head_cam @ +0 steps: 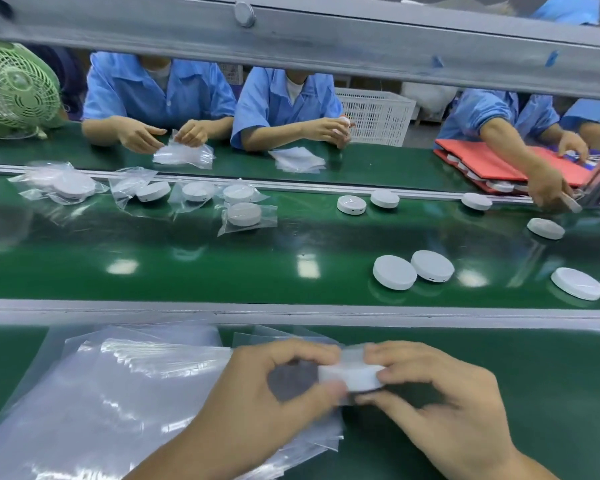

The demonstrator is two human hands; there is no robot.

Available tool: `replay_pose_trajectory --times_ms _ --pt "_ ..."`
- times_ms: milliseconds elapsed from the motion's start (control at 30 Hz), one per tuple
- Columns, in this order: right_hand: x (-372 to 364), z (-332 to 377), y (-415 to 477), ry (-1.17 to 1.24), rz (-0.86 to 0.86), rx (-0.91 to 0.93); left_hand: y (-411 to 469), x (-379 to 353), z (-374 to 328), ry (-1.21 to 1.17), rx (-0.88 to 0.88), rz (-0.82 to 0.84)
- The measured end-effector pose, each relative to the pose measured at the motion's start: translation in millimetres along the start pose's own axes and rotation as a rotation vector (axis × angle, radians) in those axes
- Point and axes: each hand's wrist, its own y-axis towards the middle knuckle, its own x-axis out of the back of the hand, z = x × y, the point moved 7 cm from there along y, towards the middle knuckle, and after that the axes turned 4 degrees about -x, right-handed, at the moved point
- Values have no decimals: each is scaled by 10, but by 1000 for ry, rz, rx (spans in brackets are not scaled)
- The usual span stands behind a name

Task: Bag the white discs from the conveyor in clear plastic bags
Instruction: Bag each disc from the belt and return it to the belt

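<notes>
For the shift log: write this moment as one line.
step: bagging | left hand: grips clear bag | right hand: holds white disc at bag mouth | spare bags: stacked left

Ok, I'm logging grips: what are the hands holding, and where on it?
A white disc, pinched at its rim: left hand on the left side, right hand on the right.
</notes>
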Motion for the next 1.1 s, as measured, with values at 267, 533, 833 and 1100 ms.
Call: replay_pose_trajectory --times_ms 267,533,833,1100 --pt "-470 -173 384 424 95 -456 195 231 -283 -110 -160 -423" --pt "-836 -577 1024 298 325 -654 632 440 -238 -204 -19 -435" --pt "-792 -1421 1762 -276 125 -596 77 40 -167 942 -276 93" --pt "-1161 -2021 1278 -683 817 -643 -50 -149 32 977 -339 203"
